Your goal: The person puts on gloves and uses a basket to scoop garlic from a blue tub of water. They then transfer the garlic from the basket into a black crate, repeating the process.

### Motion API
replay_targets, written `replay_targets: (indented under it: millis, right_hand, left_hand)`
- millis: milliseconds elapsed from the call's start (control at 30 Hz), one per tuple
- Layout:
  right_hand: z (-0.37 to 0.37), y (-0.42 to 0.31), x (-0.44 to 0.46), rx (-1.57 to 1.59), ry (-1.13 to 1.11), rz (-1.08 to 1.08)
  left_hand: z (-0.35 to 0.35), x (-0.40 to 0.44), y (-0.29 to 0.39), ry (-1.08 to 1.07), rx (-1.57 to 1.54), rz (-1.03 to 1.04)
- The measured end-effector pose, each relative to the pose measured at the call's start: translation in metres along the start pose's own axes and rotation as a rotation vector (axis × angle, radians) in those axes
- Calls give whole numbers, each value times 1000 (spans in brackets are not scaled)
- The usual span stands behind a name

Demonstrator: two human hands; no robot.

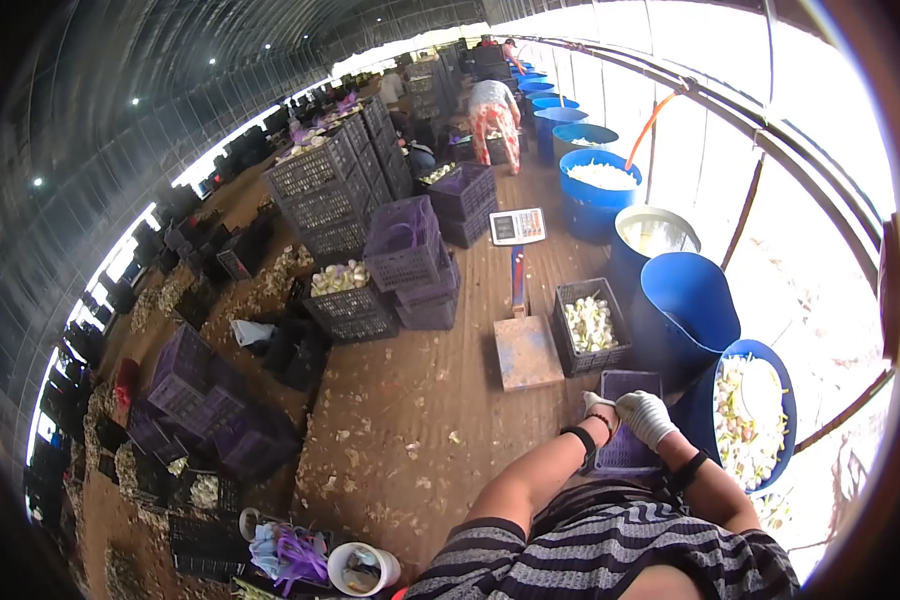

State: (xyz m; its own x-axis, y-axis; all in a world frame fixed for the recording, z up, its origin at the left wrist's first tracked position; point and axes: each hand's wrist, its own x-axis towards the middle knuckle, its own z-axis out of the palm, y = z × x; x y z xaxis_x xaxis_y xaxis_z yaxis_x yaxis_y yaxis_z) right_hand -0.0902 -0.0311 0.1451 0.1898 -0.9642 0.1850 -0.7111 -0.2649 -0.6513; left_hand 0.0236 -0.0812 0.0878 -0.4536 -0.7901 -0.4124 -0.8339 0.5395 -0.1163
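— Which landmark to go by?
— Take the digital platform scale with the worn, square metal plate (528, 353). Just beside, to the right: a black perforated plastic crate (600, 359) filled with white, green-tipped bulbs (590, 318).
— And the thing being handled?
— A purple rectangular plastic crate (625, 455), to the right of the scale and nearer the camera. No bulbs visible inside, though partly hidden by the hands.
— State of the hands?
— Close together over the purple crate: left hand (600, 405) with fingers largely hidden, white-gloved right hand (648, 418) seemingly half curled alongside. Gripping the crate, something small or nothing: cannot tell from this angle.
— Which step, then?
— Judging only: probably readying the crate or the gloves, before any filling.
— Next move?
— Likely calls for freeing both hands, then a clean reach into the round blue plastic tub (750, 349) of similar bulbs, right of the scale and nearer the camera. Best to mind the deep blue plastic tub (690, 290) too, also right of the scale, past the black crate.
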Motion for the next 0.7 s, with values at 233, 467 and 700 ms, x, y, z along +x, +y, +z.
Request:
replay_targets:
  millis: [233,467,700]
  right_hand:
    - [44,46,32,461,281,312]
    - [9,-34,20,227,157,-194]
    - [10,-18,19,403,282,-64]
  left_hand:
    - [-34,-23,5,258,23,-51]
    - [-53,-17,-36,49,-406,-50]
    - [35,138,-52,-94,-2451,-617]
